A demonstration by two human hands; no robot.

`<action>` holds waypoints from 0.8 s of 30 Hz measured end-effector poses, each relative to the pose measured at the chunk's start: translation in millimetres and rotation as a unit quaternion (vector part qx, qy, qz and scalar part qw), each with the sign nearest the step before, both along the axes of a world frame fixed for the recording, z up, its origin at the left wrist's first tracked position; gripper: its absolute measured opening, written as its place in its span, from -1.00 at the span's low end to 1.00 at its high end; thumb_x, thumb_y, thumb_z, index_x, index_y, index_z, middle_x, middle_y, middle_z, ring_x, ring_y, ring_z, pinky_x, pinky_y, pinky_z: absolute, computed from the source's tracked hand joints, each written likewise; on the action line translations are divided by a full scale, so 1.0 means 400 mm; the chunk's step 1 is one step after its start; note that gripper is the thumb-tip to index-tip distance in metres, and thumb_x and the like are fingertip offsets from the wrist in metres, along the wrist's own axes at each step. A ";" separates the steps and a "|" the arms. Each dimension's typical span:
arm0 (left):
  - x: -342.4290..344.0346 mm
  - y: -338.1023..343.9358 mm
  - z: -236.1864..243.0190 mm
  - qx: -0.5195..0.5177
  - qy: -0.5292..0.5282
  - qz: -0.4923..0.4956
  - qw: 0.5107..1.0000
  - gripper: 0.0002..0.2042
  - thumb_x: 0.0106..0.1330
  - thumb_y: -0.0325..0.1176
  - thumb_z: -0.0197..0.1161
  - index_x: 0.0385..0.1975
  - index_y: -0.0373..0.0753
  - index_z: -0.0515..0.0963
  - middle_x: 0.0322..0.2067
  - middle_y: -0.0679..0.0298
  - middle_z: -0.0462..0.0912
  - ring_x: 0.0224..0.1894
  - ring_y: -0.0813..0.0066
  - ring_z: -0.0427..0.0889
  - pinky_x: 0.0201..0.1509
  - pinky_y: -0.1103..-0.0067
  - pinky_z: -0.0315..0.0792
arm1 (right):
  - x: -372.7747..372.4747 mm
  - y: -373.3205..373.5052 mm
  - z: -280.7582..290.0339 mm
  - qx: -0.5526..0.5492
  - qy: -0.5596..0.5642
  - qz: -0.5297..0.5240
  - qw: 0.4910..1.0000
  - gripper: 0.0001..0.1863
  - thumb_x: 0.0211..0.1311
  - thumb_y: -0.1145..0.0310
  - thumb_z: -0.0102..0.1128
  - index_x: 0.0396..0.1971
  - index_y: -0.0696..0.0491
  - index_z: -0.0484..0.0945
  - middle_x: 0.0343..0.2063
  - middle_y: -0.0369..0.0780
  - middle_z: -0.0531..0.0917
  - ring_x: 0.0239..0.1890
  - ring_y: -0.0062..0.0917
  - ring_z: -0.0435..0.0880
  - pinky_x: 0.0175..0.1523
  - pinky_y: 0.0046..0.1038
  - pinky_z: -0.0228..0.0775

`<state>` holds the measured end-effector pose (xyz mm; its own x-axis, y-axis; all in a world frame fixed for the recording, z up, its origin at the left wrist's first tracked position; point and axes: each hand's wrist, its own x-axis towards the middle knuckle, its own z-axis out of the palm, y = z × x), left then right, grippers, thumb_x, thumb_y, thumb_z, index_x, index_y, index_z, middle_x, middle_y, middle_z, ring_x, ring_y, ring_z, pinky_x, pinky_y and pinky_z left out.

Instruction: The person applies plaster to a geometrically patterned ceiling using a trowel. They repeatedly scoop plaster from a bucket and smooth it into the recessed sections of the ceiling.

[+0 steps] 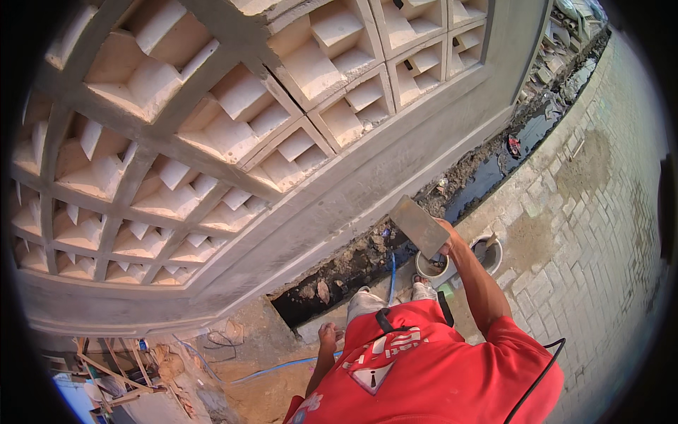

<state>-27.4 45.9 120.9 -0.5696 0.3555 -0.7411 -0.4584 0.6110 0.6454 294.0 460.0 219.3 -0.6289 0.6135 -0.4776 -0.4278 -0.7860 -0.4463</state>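
My right hand [448, 237] is closed around a plastering float [418, 225], a flat, rectangular grey-brown board. The float is tilted over the ditch side of a pale bucket [421, 264] and partly covers the bucket's opening. My right arm reaches forward from the red shirt. On the other side, my left hand [329, 334] hangs low near my body, its fingers loosely bent and apart, with nothing visible in them. Ahead and to the left rises a wall of pale ventilation blocks [240, 106] set in grey mortar, above a smooth grey plastered band [339, 205].
A second pale bucket [499, 256] stands right of the first, with a handle sticking out. An open ditch [462, 201] with dark water runs along the wall's foot. A blue hose [282, 365] crosses the ground. Brick paving [586, 275] lies right; wooden scraps [116, 374] lie lower left.
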 end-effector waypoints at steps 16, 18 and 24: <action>0.406 -0.261 -0.132 -0.122 -0.092 0.029 0.988 -0.76 0.35 -0.27 0.05 -0.07 -0.21 0.41 -0.37 0.20 0.56 -0.55 0.40 0.57 -0.52 0.54 0.47 | 0.951 -0.519 -0.458 -0.247 -0.575 -0.008 0.780 -0.93 0.11 0.33 0.22 -0.43 -0.01 0.59 -0.52 -0.28 0.59 -0.50 -0.46 0.58 -0.44 -0.23 0.45; 0.433 -0.262 -0.217 -0.097 -0.072 0.005 0.993 -0.75 0.34 -0.27 0.09 -0.06 -0.22 0.41 -0.37 0.21 0.56 -0.55 0.43 0.56 -0.53 0.56 0.46 | 0.972 -0.517 -0.414 -0.193 -0.568 -0.006 0.800 -0.92 0.14 0.33 0.18 -0.41 -0.01 0.60 -0.48 -0.29 0.60 -0.48 -0.47 0.59 -0.42 -0.25 0.46; 0.576 -0.107 -0.359 -0.097 0.019 -0.202 0.974 -0.71 0.36 -0.25 0.13 0.00 -0.20 0.44 -0.37 0.31 0.57 -0.56 0.60 0.50 -0.56 0.62 0.42 | 0.989 -0.459 -0.278 -0.061 -0.509 -0.041 0.857 -0.70 0.35 0.29 0.05 -0.04 0.15 0.47 -0.34 -0.19 0.62 -0.43 -0.49 0.63 -0.44 -0.40 0.50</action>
